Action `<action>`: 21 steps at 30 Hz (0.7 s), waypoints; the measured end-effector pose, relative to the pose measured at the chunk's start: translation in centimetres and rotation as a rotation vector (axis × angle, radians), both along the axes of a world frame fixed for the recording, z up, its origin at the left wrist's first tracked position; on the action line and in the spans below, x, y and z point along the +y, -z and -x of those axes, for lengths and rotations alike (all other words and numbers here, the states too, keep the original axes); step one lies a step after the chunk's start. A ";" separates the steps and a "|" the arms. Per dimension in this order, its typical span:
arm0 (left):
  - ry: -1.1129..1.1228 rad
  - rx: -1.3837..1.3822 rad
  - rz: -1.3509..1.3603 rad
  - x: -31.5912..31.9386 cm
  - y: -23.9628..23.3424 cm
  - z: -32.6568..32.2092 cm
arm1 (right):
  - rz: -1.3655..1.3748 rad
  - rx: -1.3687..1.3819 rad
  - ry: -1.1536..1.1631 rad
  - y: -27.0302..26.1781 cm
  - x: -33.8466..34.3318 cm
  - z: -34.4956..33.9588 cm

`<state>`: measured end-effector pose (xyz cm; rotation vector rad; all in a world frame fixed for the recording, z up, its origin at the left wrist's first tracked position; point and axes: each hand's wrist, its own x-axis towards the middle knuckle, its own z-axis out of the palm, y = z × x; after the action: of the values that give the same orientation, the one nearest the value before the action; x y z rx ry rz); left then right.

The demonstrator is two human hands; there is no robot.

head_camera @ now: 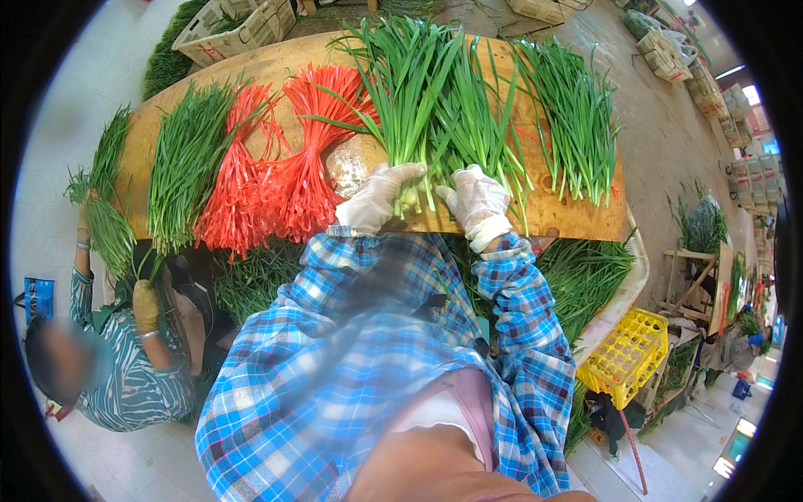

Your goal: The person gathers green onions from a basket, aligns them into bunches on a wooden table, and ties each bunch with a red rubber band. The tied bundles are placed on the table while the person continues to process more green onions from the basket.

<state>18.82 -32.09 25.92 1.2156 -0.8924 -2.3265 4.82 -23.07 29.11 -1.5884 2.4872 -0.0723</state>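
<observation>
White gloves cover both my hands. My left hand closes around the pale stem ends of a bunch of green leafy stalks, likely garlic chives, at the front edge of the wooden table. Just to the right, my right hand rests at the lower stems of a second, looser bunch; its fingers are slightly bent, and whether they grip any stalks is unclear. Beside my left hand lie two bundles of red plastic ties. Another bunch of stalks lies farther right on the table.
A green bunch lies on the table's left part. At far left a co-worker holds a bunch. Loose greens fill a white container below the table's right edge, near a yellow plastic crate. A pale crate stands behind.
</observation>
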 end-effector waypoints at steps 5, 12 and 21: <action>0.066 0.063 0.004 -0.4 0.0 -0.2 | 0.009 -0.159 0.154 0.9 -1.0 0.4; 0.099 0.052 0.035 0.0 -1.6 -0.6 | 0.366 -0.885 0.187 1.0 0.2 4.0; -0.042 0.337 -0.052 2.3 -0.4 1.8 | 0.362 -1.152 0.226 0.3 0.8 2.7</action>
<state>16.98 -29.76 26.29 0.8141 -0.6865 -2.4342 2.10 -22.29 28.82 -0.8750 1.7079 -1.1489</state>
